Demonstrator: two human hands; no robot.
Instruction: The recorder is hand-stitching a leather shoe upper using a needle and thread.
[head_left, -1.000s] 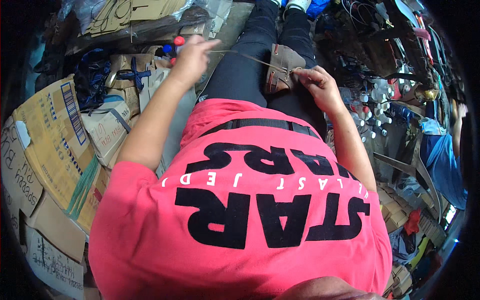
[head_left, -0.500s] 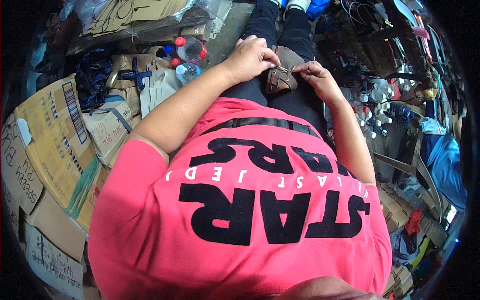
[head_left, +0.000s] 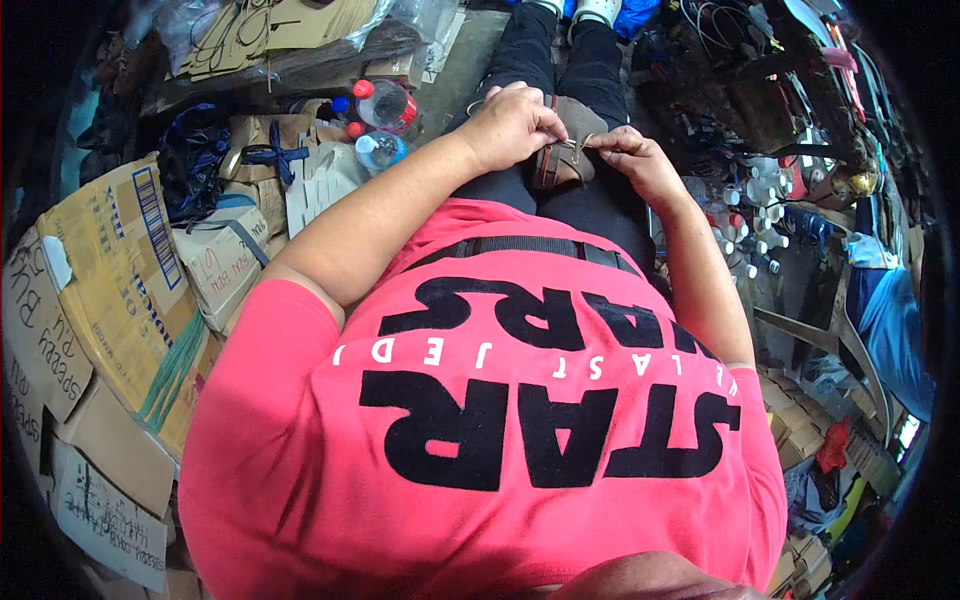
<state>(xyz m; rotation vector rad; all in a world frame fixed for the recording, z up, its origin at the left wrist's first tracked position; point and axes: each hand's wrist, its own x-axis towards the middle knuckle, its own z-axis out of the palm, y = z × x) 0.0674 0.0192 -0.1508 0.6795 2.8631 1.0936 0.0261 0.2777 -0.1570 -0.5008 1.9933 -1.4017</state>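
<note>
A small brown shoe (head_left: 560,172) with reddish-brown trim rests on my thighs. It looks like a laced moccasin, but its far side is partly hidden. My left hand (head_left: 508,128) bends over its left side, thumb and fingers pinched on one end of a thin, pale shoelace. From the right, my right hand (head_left: 634,162) pinches the other end of the shoelace (head_left: 588,140). Between the two hands the lace crosses over the top of the shoe in a small loop.
Cardboard boxes (head_left: 105,290) pile up at my left, with clear plastic bottles (head_left: 385,105) beyond them. Several white-capped bottles (head_left: 760,205) crowd the right side near a curved metal frame (head_left: 850,350). A blue cloth (head_left: 893,330) hangs at the far right.
Both hands stay at the shoe with the shoelace pinched. My left hand has shifted slightly right and down; the view has moved a little.
</note>
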